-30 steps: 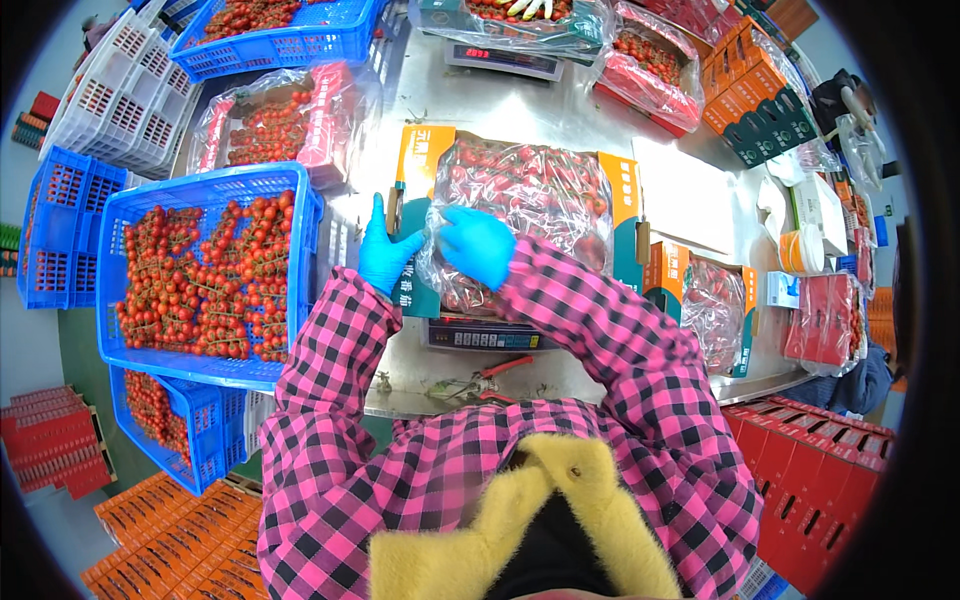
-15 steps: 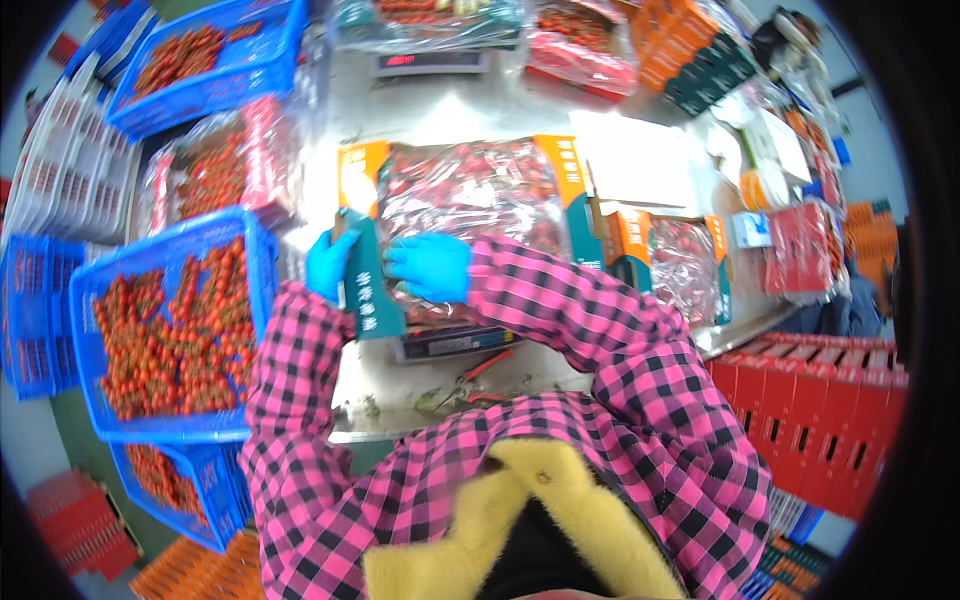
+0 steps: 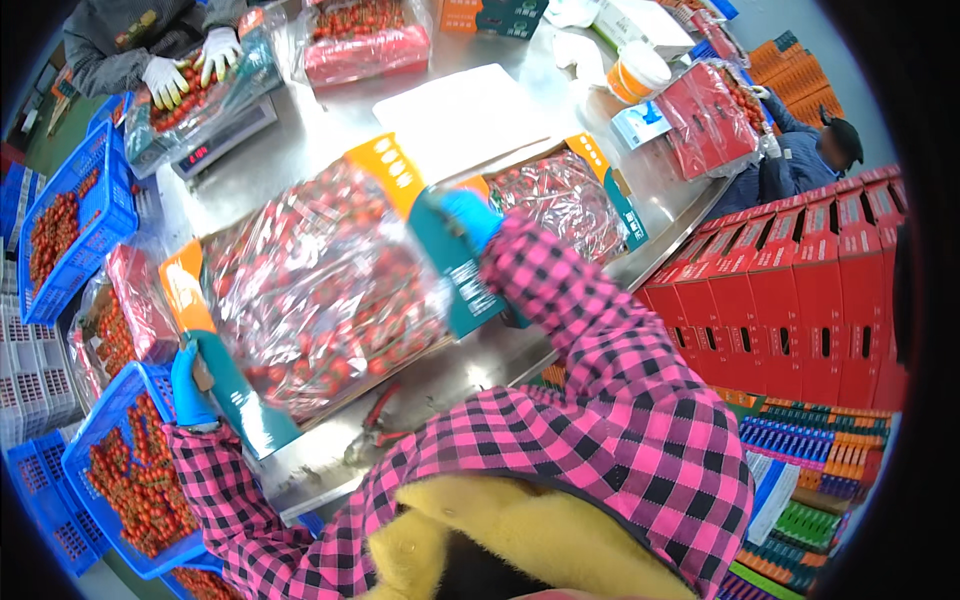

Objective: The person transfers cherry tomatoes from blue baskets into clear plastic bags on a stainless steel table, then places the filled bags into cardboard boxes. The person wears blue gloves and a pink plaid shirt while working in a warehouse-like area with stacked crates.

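My gloved left hand point(image 3: 195, 385) grips the left end of a large orange-and-teal box point(image 3: 466, 290), which is packed with cherry tomatoes under crinkled clear plastic point(image 3: 320, 280). My gloved right hand point(image 3: 470, 217) holds the box's far right end. The box sits at a slant across my front. Just beyond my right hand lies a smaller box of plastic-covered tomatoes point(image 3: 550, 205). Red-handled scissors point(image 3: 380, 408) lie on the steel table point(image 3: 340, 465) below the large box.
Blue crates of tomatoes point(image 3: 135, 470) line the left. A co-worker's gloved hands point(image 3: 188, 70) work over another box on a scale point(image 3: 225, 135). A white sheet point(image 3: 460, 115) and red packed box point(image 3: 710, 125) occupy the back. Red cartons point(image 3: 770, 300) are stacked right; another person point(image 3: 790, 160) stands beyond.
The view has swung to the right. My right hand has gone from the plastic cover to the box's right end, and the box has turned, its right end farther from me.
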